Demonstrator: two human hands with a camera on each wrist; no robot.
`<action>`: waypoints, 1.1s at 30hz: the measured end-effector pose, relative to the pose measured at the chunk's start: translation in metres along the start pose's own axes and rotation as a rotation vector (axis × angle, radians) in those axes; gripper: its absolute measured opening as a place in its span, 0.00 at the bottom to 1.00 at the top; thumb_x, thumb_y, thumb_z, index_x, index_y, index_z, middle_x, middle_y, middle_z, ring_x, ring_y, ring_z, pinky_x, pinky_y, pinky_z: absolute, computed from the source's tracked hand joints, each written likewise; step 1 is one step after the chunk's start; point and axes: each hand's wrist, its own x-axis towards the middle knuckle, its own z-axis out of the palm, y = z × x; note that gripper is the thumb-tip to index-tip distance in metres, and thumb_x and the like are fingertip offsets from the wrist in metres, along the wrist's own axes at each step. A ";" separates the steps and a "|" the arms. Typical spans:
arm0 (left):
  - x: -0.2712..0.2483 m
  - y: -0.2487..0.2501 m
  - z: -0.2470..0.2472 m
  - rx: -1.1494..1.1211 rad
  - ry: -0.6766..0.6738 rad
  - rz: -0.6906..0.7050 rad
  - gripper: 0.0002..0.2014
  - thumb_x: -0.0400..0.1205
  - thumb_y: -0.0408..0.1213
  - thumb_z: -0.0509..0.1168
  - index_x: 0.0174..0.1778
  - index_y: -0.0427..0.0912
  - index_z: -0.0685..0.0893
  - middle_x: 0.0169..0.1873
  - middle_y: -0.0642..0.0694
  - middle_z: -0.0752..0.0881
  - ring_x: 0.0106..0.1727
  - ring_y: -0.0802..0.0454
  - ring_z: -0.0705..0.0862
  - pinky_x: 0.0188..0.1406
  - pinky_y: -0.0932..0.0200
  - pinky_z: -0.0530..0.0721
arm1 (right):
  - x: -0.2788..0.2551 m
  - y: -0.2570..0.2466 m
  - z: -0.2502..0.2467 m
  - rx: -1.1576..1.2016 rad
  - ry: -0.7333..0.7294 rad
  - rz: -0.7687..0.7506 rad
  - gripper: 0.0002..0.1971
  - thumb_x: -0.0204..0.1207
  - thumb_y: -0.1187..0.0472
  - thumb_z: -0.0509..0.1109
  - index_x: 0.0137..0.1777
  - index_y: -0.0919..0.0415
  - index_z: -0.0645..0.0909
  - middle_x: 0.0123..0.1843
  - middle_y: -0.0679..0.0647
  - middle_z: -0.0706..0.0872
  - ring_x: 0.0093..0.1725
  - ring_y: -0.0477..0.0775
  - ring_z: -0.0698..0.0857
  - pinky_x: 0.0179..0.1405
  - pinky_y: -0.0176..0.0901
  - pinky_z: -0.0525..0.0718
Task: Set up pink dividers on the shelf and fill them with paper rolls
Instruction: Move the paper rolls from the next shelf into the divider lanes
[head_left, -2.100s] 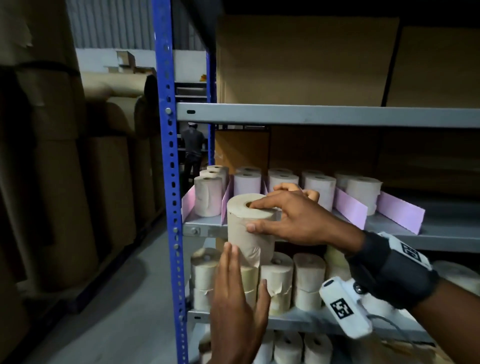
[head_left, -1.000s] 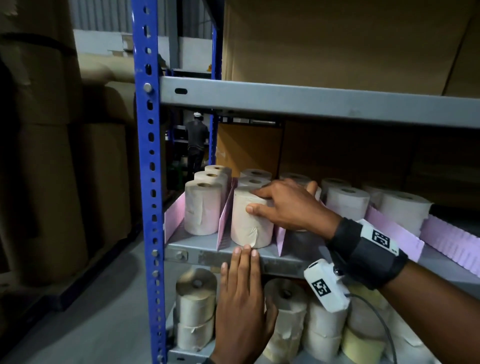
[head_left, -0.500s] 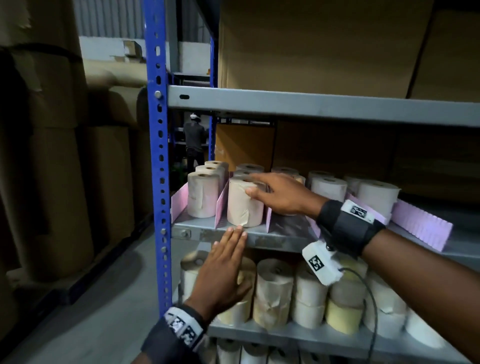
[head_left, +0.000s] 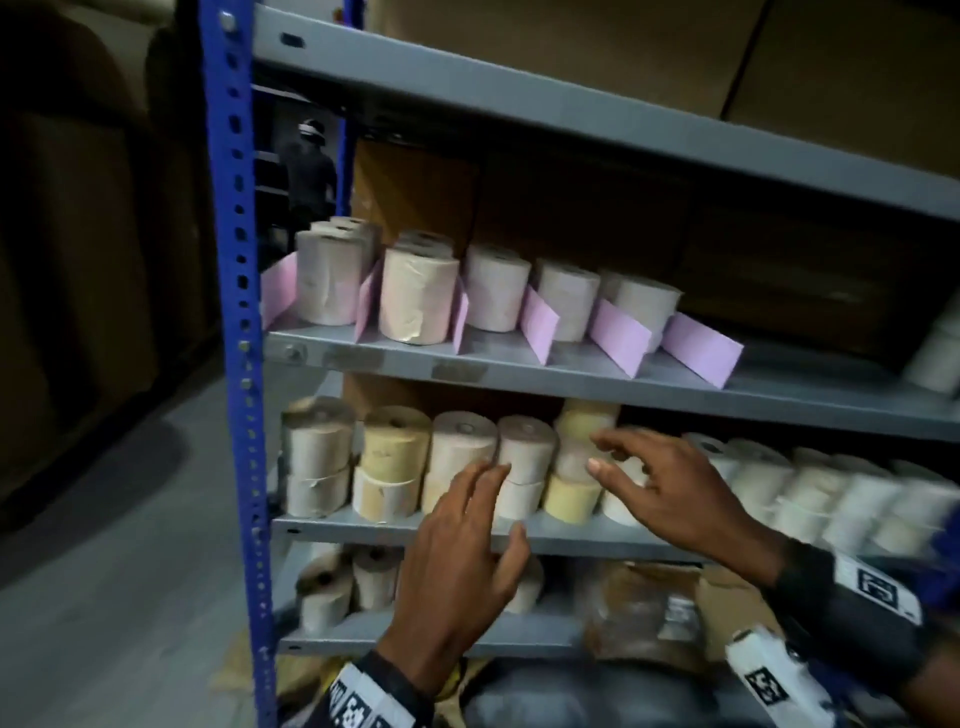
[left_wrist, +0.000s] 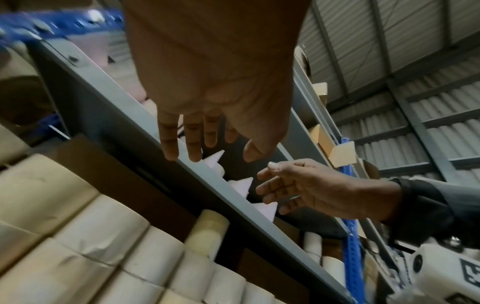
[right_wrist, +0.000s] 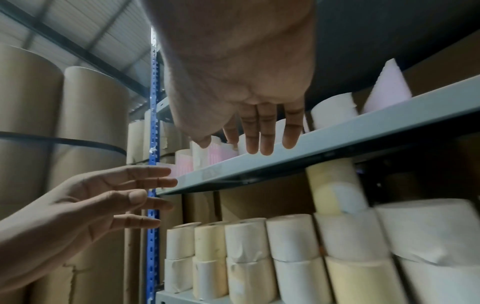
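Note:
Several pink dividers (head_left: 621, 330) stand on the grey middle shelf (head_left: 519, 371), with paper rolls (head_left: 418, 301) upright in the slots between them; the right slots hold rolls only further back. One shelf lower, cream and yellow rolls (head_left: 524, 447) are stacked two high. My left hand (head_left: 467, 519) hovers in front of these stacked rolls with its fingers spread, holding nothing. To its right my right hand (head_left: 639, 467) reaches toward the same row, fingers loosely extended and empty. The wrist views show both palms bare: left hand (left_wrist: 213, 142), right hand (right_wrist: 249, 139).
A blue perforated upright (head_left: 234, 312) bounds the rack on the left. Big brown paper reels (right_wrist: 31, 123) stand beyond it. Cardboard (head_left: 571, 52) fills the top shelf. Rolls and wrapped bundles (head_left: 639, 618) lie on the bottom shelf. A person (head_left: 306, 171) stands far back.
My right hand has let go of the roll set between the dividers and dropped to the lower shelf. My left hand has moved right along that shelf. The head view tilted down.

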 end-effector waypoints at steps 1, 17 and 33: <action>0.001 0.009 0.011 -0.015 -0.032 0.013 0.26 0.83 0.47 0.66 0.79 0.47 0.77 0.76 0.49 0.79 0.75 0.50 0.79 0.68 0.53 0.83 | -0.012 0.012 -0.006 -0.016 0.006 0.037 0.25 0.76 0.30 0.61 0.64 0.43 0.82 0.56 0.36 0.87 0.53 0.35 0.84 0.48 0.35 0.84; 0.084 0.197 0.230 -0.241 -0.165 0.195 0.20 0.78 0.49 0.70 0.66 0.56 0.86 0.61 0.60 0.87 0.57 0.59 0.89 0.51 0.64 0.85 | -0.131 0.244 -0.150 -0.155 0.151 0.408 0.27 0.73 0.25 0.57 0.62 0.40 0.81 0.51 0.32 0.86 0.52 0.33 0.84 0.49 0.37 0.84; 0.232 0.366 0.405 -0.241 -0.354 0.315 0.19 0.83 0.55 0.65 0.66 0.52 0.86 0.61 0.55 0.88 0.63 0.55 0.85 0.62 0.54 0.83 | -0.122 0.431 -0.283 -0.161 0.360 0.672 0.21 0.73 0.43 0.72 0.63 0.49 0.84 0.59 0.48 0.89 0.60 0.48 0.86 0.62 0.42 0.82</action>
